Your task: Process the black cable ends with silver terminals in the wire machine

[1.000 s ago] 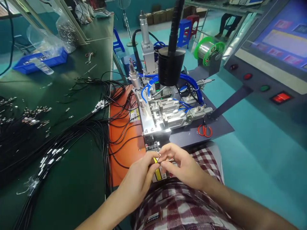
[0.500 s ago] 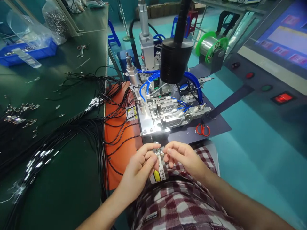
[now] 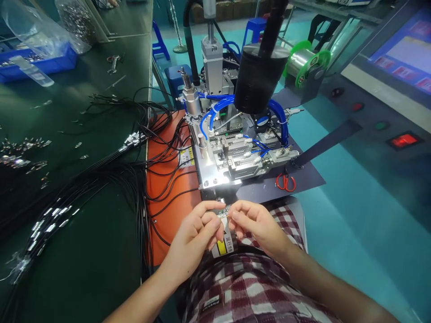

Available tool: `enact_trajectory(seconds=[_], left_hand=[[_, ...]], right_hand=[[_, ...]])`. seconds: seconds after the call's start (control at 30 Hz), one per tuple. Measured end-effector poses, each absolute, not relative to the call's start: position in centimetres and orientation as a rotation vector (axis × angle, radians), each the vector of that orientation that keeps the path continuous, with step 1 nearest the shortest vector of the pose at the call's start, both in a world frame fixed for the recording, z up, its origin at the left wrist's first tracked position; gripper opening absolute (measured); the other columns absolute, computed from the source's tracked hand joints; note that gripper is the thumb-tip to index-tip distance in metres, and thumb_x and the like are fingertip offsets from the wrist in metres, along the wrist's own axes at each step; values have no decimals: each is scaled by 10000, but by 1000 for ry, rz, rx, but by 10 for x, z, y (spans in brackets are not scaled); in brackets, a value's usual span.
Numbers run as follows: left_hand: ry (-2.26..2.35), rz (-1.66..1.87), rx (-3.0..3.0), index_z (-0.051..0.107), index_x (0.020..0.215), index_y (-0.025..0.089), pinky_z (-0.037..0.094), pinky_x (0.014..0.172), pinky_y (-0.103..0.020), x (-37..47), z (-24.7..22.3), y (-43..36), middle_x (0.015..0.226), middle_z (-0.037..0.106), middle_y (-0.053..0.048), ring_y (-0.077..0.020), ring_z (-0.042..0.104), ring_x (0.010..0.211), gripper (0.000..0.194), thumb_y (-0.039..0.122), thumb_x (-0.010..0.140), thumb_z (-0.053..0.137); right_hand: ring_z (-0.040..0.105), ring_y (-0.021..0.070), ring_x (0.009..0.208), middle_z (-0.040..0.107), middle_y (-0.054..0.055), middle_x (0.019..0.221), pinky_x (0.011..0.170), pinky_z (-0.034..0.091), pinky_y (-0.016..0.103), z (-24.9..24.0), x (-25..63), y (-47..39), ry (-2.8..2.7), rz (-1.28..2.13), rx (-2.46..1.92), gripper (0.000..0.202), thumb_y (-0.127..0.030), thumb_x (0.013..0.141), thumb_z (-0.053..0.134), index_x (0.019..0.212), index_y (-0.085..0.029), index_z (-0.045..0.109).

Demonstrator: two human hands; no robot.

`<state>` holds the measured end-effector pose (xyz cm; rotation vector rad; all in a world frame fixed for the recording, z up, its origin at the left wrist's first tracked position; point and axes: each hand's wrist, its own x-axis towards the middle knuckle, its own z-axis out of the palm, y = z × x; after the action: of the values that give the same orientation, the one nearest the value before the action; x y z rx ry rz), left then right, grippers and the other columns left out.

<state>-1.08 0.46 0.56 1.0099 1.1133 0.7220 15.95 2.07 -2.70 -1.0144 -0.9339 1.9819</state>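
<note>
Just in front of the machine, my left hand and my right hand are close together at lap height. The fingers of both hands are curled, with the fingertips near a small shiny piece between them. My right thumb and forefinger are pinched at its right side; what exactly they hold is too small to make out. My left forefinger stretches over towards the right hand, and the thumb lies against the curled fingers. Below the fingertips is a white and yellow label.
Black cables with silver ends cross the dark table and orange plate. Red-handled scissors lie right of the machine. A black cylinder hangs above it. A wire spool and control panel are further right.
The view has shifted slightly. On the machine, the upright cylinder's rod at the back now shows extended. My hands have kept nearly the same pose, the right fingertips slightly nearer the left.
</note>
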Motion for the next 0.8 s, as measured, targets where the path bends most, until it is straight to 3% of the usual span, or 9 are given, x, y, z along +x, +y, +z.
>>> enact_trajectory(seconds=[0.37,0.57,0.73,0.8], left_hand=[[1078,732,968,496,1113,173,238,442,-186,-10,7,5,614,533,45,-56,356,466,268,341,906,519],[1119,768,929,570,1034,162,246,434,-182,-9,-1,2,623,566,28,-51,386,460,254,360,875,571],[1177,792,863,603,988,167,238,435,-171,-8,-8,-1,489,416,83,-47,343,433,250,355,826,639],[1180,802,839,607,980,170,237,433,-167,-8,-9,-1,503,418,81,-42,333,432,251,354,816,651]], right_hand=[[469,59,478,586,-30,634,482,356,204,-27,155,19,-924,2032,-1011,287,-423,769,688,789,-151,596],[443,73,501,567,-18,650,485,368,213,-22,146,1,-1154,1733,-1201,243,-388,839,594,748,-166,551],[422,87,515,498,-32,615,490,351,224,-25,143,-4,-1296,1572,-1334,205,-335,875,530,747,-175,537],[433,90,514,495,-34,608,497,360,226,-25,143,-2,-1271,1608,-1333,215,-352,867,536,738,-179,529]])
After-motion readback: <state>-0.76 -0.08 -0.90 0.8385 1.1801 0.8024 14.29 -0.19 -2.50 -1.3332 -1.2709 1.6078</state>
